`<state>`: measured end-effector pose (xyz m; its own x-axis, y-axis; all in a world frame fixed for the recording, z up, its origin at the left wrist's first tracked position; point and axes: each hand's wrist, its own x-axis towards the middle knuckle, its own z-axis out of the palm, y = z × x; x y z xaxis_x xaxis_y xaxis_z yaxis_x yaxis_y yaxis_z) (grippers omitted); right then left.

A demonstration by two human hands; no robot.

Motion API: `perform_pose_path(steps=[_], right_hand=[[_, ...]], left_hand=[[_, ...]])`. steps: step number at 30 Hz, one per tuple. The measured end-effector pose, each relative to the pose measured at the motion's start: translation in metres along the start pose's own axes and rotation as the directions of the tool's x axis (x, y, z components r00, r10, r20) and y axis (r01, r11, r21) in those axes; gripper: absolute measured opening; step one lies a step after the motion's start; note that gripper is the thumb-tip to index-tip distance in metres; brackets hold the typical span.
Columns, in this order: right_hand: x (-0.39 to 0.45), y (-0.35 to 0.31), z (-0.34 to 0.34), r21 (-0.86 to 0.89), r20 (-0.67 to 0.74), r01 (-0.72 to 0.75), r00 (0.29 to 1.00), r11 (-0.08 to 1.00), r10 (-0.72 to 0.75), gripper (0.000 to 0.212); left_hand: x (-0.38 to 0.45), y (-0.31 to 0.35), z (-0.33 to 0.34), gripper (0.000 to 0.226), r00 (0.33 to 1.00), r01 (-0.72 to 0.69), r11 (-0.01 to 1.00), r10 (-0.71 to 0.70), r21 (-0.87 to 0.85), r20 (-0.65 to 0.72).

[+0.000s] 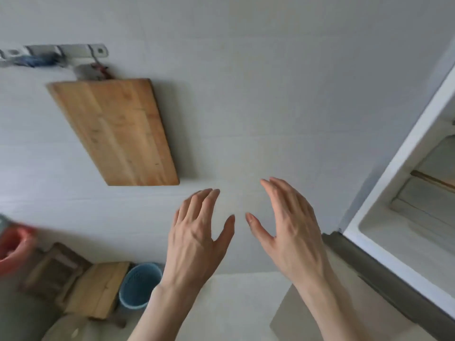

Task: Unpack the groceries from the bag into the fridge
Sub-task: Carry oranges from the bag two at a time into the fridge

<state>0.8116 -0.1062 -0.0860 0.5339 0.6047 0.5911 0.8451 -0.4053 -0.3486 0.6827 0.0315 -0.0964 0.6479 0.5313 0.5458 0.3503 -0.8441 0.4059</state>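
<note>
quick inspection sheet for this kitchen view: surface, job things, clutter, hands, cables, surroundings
surface: pale wall fills most of the view; light floor or counter strip at the bottom, cannot tell which
job's things: fridge at right, its door open, inner shelves partly visible; grocery bag nothing seen
clutter: wooden cutting board hanging on the wall from a metal hook rail; blue basket, wooden boards and a blurred red object at lower left
hands: left hand and right hand raised side by side, fingers spread, holding nothing
cables: nothing seen
surroundings: motion blur at the left edge
</note>
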Motion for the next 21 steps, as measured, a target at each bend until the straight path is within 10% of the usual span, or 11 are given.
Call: perform_pose_path(steps=[12, 21], right_hand=[[-0.025, -0.310, 0.131, 0.327, 0.125, 0.306, 0.924, 0.894, -0.362, 0.064], [-0.078, -0.521, 0.194, 0.560, 0.142, 0.504, 0.723, 0.657, -0.676, 0.068]], left_hand=[[-0.151, -0.218, -0.234, 0.058, 0.892, 0.441, 0.851, -0.382, 0.286, -0.242], [-0.289, -0.300, -0.377, 0.057, 0.629, 0.766, 0.567, -0.565, 0.302, -0.534]])
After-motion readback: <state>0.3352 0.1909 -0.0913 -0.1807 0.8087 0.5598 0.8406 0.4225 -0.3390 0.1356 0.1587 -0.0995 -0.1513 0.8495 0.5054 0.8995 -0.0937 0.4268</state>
